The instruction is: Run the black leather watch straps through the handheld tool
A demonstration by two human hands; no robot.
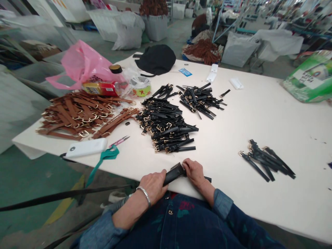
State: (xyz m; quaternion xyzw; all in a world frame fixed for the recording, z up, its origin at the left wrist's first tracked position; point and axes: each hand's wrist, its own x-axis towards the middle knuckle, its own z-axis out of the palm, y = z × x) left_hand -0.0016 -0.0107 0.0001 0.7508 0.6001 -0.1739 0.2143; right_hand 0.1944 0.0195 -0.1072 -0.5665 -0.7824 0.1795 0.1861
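At the table's front edge, my left hand (153, 185) is wrapped round a thick black bar-shaped thing (173, 174) with a wider, squared end. I cannot make out exactly what it is. My right hand (193, 170) is closed in a pinch at that squared end. A black strap end (208, 179) sticks out from under the right wrist; what lies between the fingertips is hidden. Just beyond my hands is a large heap of black buckle straps (168, 126) with gold buckles. To the right, several more black straps (267, 160) lie loosely fanned out.
Brown buckle straps (75, 112) are piled at left, near a white power bank (86, 147), pink-handled snips (119, 141) and a teal ribbon (110, 154). Farther back are another black strap pile (199, 98), a pink bag (83, 64), a black cap (157, 58) and a green package (310, 77).
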